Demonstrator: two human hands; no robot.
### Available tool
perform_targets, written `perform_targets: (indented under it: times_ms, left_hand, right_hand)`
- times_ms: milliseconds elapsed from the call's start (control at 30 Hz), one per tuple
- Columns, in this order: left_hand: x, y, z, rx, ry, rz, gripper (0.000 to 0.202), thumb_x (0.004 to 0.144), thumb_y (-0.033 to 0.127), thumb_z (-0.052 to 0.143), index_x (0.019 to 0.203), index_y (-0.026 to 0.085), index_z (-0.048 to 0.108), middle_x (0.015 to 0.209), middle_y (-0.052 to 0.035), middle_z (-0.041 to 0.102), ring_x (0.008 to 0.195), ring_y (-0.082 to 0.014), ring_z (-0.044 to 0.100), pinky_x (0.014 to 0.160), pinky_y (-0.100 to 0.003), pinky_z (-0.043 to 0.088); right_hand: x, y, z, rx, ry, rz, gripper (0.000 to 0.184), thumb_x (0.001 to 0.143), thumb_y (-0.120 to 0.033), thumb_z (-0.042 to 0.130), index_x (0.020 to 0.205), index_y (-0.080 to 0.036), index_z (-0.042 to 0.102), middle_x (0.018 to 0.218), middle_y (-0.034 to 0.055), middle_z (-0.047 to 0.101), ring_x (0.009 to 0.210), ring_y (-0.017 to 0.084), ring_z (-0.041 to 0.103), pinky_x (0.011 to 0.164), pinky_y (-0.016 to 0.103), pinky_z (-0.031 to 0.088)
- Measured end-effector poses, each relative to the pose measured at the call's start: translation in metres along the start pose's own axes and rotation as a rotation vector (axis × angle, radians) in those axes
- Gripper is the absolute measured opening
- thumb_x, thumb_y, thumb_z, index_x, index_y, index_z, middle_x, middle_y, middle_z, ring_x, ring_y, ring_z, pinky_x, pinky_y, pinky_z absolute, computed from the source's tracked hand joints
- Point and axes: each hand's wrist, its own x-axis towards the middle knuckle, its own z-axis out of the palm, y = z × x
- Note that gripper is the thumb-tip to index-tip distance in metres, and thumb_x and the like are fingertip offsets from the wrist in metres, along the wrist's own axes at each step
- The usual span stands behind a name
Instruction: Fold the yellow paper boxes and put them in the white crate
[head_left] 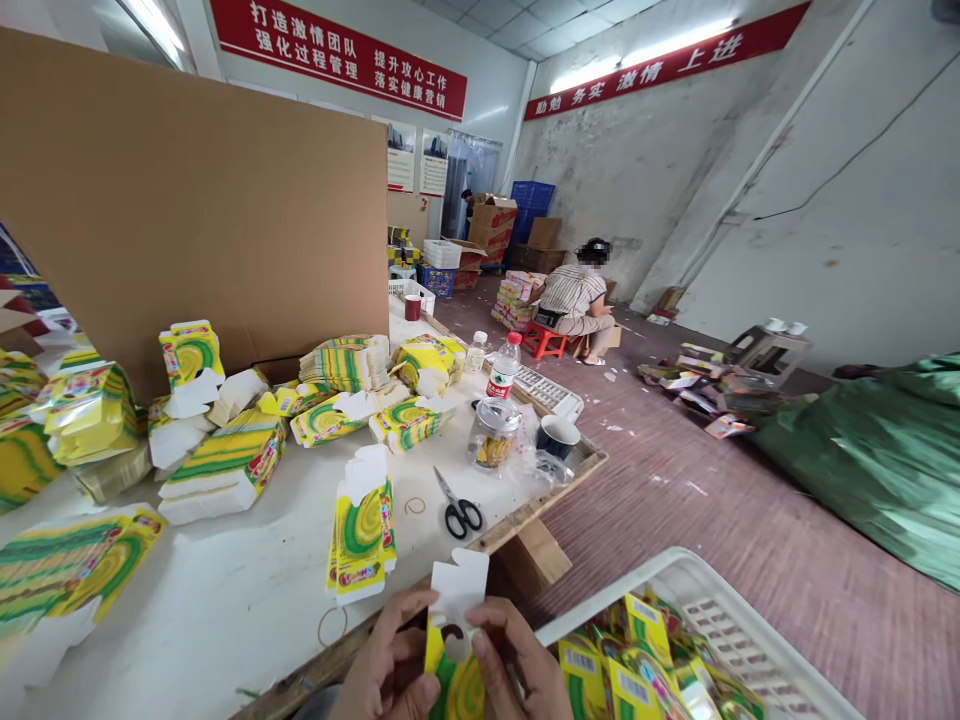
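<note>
Between my two hands, at the table's front edge, is a yellow and green box (pixel 456 685) with its white end flaps standing up. My left hand (pixel 394 660) grips its left side, thumb low on the front. On the right side, my right hand (pixel 517 655) pinches it near the base of the flap. Just beyond lies a small stack of flat yellow-green boxes (pixel 364 530) on the white table (pixel 247 580). A pair of scissors (pixel 459 510) with black handles lies to the right of that stack, near a rubber band (pixel 415 507).
A white plastic basket (pixel 697 570) of yellow boxes stands at my right. Bundled flat boxes (pixel 225 460) cover the table's left. A jar (pixel 495 435), a bottle (pixel 504 368) and a dark cup (pixel 559 437) stand near the right edge. A person (pixel 574 300) sits on a red stool (pixel 544 340).
</note>
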Motion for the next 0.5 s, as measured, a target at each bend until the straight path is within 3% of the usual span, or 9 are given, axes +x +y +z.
perform_targets:
  times_ms: [100,167,267,333,400,500]
  left_hand:
    - [0.000,-0.001,0.000,-0.024,0.010,0.021,0.081,0.076,0.046,0.078,0.145,0.028,0.039,0.119,-0.0156,0.072,0.104,-0.0285,0.070,0.091,-0.040,0.050]
    - [0.001,-0.001,-0.001,-0.007,-0.005,0.017,0.082,0.076,0.049,0.077,0.146,0.028,0.039,0.126,-0.0165,0.069,0.111,-0.0309,0.068,0.091,-0.041,0.050]
    - [0.001,0.001,-0.002,0.048,-0.015,0.007,0.066,0.076,0.051,0.077,0.134,0.027,0.056,0.129,-0.0144,0.068,0.118,-0.0316,0.064,0.089,-0.039,0.051]
    - [0.001,0.004,-0.001,0.079,-0.020,0.012,0.054,0.077,0.051,0.076,0.123,0.026,0.064,0.122,-0.0133,0.071,0.112,-0.0293,0.066,0.086,-0.035,0.051]
    - [0.002,0.007,0.001,0.091,-0.027,0.020,0.045,0.079,0.050,0.075,0.115,0.025,0.066,0.114,-0.0124,0.075,0.104,-0.0263,0.069,0.081,-0.031,0.051]
    - [0.003,0.011,0.005,0.096,-0.008,0.029,0.040,0.080,0.048,0.075,0.110,0.023,0.066,0.110,-0.0117,0.076,0.099,-0.0253,0.071,0.077,-0.030,0.051]
  right_hand:
    - [-0.004,0.008,0.001,0.083,0.087,0.055,0.041,0.086,-0.052,0.065,0.119,-0.026,0.061,0.096,0.0092,0.072,0.077,0.022,0.067,0.068,0.030,0.053]
    - [-0.004,0.011,-0.001,0.066,0.094,0.045,0.048,0.086,-0.053,0.065,0.125,-0.025,0.060,0.102,0.0128,0.073,0.078,0.024,0.068,0.071,0.033,0.055]
    - [0.000,0.008,-0.008,-0.005,0.013,-0.005,0.034,0.089,-0.048,0.062,0.113,-0.026,0.071,0.093,0.0100,0.074,0.077,0.023,0.068,0.072,0.033,0.055]
    - [0.004,0.003,-0.012,-0.063,-0.042,-0.136,0.026,0.090,-0.045,0.062,0.102,-0.027,0.077,0.091,0.0091,0.072,0.082,0.024,0.067,0.073,0.031,0.054]
    - [0.005,-0.002,-0.015,-0.077,-0.038,-0.233,0.029,0.088,-0.050,0.063,0.099,-0.029,0.079,0.092,0.0094,0.067,0.084,0.024,0.065,0.071,0.031,0.054]
    - [0.002,-0.008,-0.012,-0.015,0.007,-0.205,0.040,0.085,-0.061,0.061,0.105,-0.031,0.079,0.085,0.0078,0.062,0.076,0.022,0.060,0.063,0.030,0.051]
